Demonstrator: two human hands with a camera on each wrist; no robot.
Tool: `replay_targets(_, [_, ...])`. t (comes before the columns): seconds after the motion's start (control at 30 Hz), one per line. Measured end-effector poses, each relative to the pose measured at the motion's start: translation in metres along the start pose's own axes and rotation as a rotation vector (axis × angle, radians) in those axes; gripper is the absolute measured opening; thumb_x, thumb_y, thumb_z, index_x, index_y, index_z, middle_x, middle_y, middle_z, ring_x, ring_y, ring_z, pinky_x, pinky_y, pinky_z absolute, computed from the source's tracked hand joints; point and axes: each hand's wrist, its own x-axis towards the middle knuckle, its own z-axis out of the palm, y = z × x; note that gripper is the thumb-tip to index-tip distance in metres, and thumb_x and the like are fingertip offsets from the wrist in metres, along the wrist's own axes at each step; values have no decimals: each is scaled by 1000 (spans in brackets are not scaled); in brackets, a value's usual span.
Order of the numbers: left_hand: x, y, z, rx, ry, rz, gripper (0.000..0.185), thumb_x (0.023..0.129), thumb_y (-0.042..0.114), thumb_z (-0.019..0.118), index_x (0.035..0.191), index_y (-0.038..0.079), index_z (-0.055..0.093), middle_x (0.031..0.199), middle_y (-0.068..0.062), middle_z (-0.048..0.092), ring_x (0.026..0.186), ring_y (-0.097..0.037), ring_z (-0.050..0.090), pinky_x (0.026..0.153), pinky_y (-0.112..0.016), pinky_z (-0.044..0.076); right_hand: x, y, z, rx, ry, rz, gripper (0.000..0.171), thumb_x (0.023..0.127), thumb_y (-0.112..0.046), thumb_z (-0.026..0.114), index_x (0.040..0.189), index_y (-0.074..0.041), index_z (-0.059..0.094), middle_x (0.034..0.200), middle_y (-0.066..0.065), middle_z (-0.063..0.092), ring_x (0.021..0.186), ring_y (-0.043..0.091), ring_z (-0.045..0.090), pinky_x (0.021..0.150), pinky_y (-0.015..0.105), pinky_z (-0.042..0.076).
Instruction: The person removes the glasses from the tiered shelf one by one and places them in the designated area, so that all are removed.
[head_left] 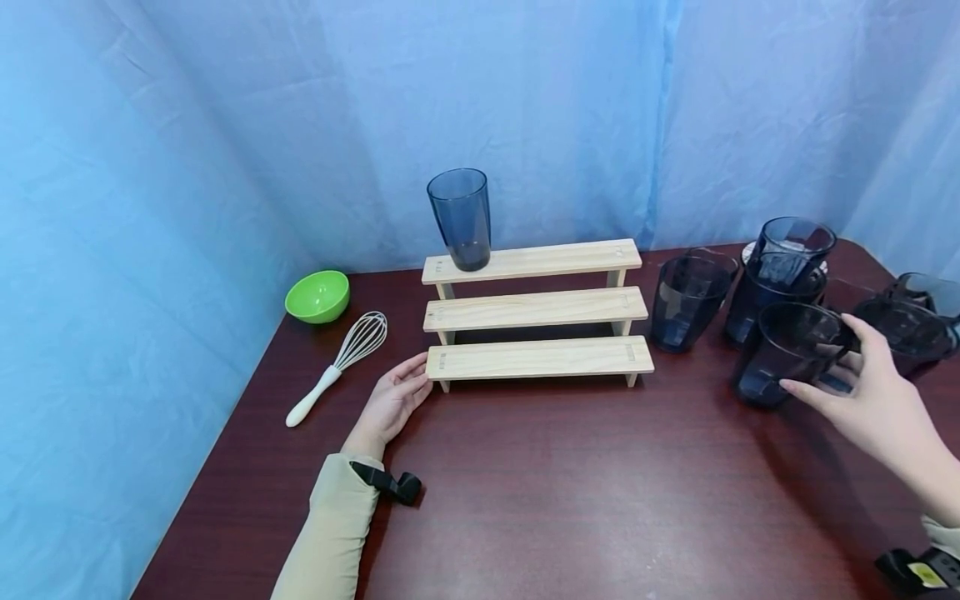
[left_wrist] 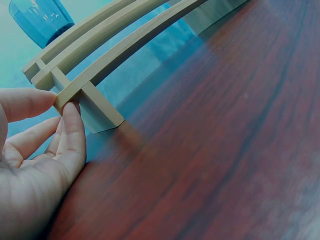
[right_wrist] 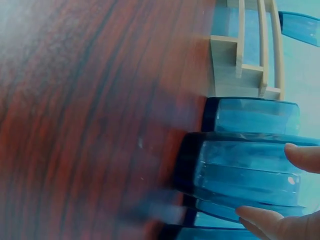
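Note:
On the left, my left hand pinches the left end of the lowest shelf of a three-step wooden rack. Thumb and fingers close on that corner in the left wrist view. To the right, my right hand spreads around the near side of a dark tinted glass standing on the table. The right thumb and fingers overlap the glass wall, with their tips right at its sides in the right wrist view. Another such glass stands upright on the left of the rack's top shelf.
Several more dark glasses crowd the right side, among them a glass beside the rack. A green bowl and a white-handled whisk lie left of the rack. Blue curtains hang along the table's back and left.

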Motion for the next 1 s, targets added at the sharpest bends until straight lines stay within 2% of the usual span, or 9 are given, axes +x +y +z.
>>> replay_targets(0.2, [0, 0, 0, -7, 8, -1, 54, 95, -7, 42, 146, -4, 26, 117, -2, 51, 92, -2, 60, 82, -16, 48, -11, -33, -21, 1, 19, 20, 103, 86, -39, 67, 152, -20, -8, 137, 44, 30, 112, 58, 44, 73, 54, 50])
replay_targets(0.23, [0, 1, 1, -13, 11, -3, 53, 95, -7, 41, 146, -4, 26, 117, -2, 51, 91, -2, 60, 82, -16, 48, -14, -39, -22, -18, 44, 17, 100, 86, -39, 66, 152, -22, -7, 136, 42, 33, 115, 53, 47, 73, 44, 54])
replay_targets(0.33, [0, 1, 1, -20, 14, -7, 52, 95, -7, 40, 146, -3, 28, 115, -1, 51, 91, -2, 60, 81, -16, 49, -19, -51, -29, 27, 58, 10, 97, 87, -31, 68, 153, -18, -1, 139, 42, 30, 118, 57, 41, 91, 57, 43])
replay_targets(0.43, [0, 1, 2, -28, 16, -11, 52, 96, -8, 39, 146, -2, 28, 115, -1, 51, 91, -2, 60, 81, -15, 49, -14, -39, -26, 36, 138, -32, 94, 86, -28, 68, 152, -29, 1, 143, 36, 29, 125, 53, 37, 100, 54, 38])
replay_targets(0.47, [0, 1, 2, -20, 10, -9, 52, 96, -8, 39, 147, -3, 27, 116, -1, 51, 91, -2, 60, 81, -15, 48, -12, -37, -26, 70, 156, -61, 95, 86, -23, 69, 152, -30, 2, 144, 36, 28, 125, 56, 34, 99, 62, 31])
replay_targets(0.57, [0, 1, 2, -25, 9, -5, 53, 95, -8, 40, 146, -3, 27, 116, -1, 51, 92, -2, 60, 81, -16, 49, -9, -39, -28, 97, 230, -129, 95, 84, -13, 70, 151, -36, 5, 147, 29, 29, 133, 47, 31, 106, 57, 27])
replay_targets(0.8, [0, 0, 1, -15, -1, 0, 54, 95, -8, 41, 147, -4, 26, 115, -1, 52, 92, -2, 60, 81, -16, 49, -29, -108, -41, 106, 227, -191, 81, 85, -3, 67, 150, -14, 20, 139, 32, 36, 134, 40, 35, 111, 35, 29])
replay_targets(0.93, [0, 0, 0, -5, -2, 1, 54, 95, -7, 42, 147, -5, 25, 116, -1, 52, 92, -2, 60, 82, -15, 49, -34, -134, -39, 110, 208, -249, 77, 85, -4, 68, 148, -8, 24, 131, 34, 41, 129, 38, 41, 104, 10, 29])
replay_targets(1.0, [0, 0, 0, -4, -3, 4, 54, 95, -7, 42, 147, -4, 25, 116, -1, 52, 92, -2, 60, 82, -15, 49, -32, -141, -36, 149, 192, -270, 76, 84, -5, 69, 147, -7, 26, 130, 32, 42, 131, 20, 44, 97, 1, 28])
